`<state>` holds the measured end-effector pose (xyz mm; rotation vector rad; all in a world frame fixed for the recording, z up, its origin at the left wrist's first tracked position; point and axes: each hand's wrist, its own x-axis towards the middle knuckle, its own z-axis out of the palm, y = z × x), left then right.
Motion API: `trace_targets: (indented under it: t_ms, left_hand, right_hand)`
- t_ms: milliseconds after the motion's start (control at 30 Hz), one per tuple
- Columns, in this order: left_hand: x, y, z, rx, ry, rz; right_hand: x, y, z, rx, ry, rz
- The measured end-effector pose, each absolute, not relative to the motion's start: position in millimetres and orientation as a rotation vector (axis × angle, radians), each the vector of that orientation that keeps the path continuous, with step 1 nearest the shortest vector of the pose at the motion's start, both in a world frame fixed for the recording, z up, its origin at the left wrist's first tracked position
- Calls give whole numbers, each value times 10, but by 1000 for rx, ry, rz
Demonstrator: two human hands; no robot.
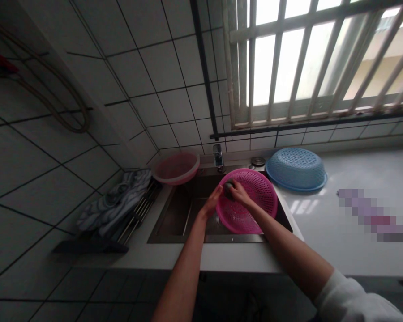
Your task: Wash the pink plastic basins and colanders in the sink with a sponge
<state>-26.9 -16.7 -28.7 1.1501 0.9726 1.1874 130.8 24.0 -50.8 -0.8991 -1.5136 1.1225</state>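
A bright pink plastic colander rests tilted in the right part of the steel sink. My left hand is at its left rim, with the fingers closed on the edge. Inside that same rim, my right hand grips a small dark grey, rounded pad and presses it against the colander wall. What the pad is made of is too dim to tell. Behind my hands stands the chrome faucet; no running water can be made out.
A pale pink basin sits at the sink's back left corner. Upside down on the right counter lies a blue basket. A striped cloth covers part of a rack at left. A round drain cover lies behind the sink.
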Motion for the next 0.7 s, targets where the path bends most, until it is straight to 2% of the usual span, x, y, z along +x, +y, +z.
trace_targets:
  t_ms: [133, 333, 567, 700]
  left_hand:
    - [-327, -156, -297, 1156, 1077, 1240]
    - [-252, -157, -272, 1196, 969, 1168]
    - [-335, -143, -334, 1049, 1010, 1099]
    - [-275, -159, -286, 1088, 887, 1124]
  right_hand:
    - [1163, 160, -546, -706, -1743, 1421]
    - [1371, 258, -434, -940, -1312, 1126]
    - [1199, 63, -383, -589, -1692, 1535]
    - [1295, 152, -355, -823, -1374, 1314]
